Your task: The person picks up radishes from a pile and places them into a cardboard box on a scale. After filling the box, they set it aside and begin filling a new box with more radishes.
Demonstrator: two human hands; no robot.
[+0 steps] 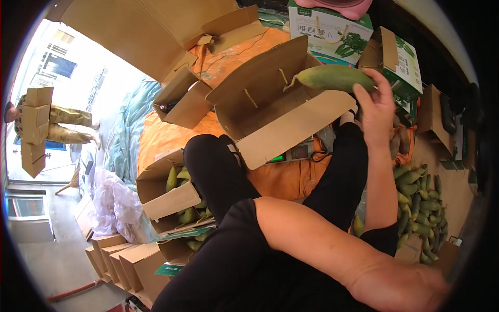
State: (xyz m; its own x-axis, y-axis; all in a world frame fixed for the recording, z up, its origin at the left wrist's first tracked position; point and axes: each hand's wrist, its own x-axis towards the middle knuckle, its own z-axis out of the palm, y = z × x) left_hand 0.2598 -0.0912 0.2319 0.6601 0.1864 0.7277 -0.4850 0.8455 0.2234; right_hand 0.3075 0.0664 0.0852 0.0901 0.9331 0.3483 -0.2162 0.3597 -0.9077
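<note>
My right hand (378,101) is closed round the thick end of a long green radish (332,78). The radish's thin root tip points left, over an open cardboard box (296,122) in front of my knees. The box has cord handles on its inside wall, and I see nothing in the visible part of it. My left arm crosses my body to the lower right. There my left hand (416,288) is blurred near the frame's edge, its fingers hidden, close to a heap of green radishes (423,208).
A device with a lit green display (279,157) sits partly under the box. At left, another box (171,203) holds radishes, near folded cartons (125,260). Printed radish cartons (330,34) stand at the back. A person (67,125) carrying cardboard is at far left.
</note>
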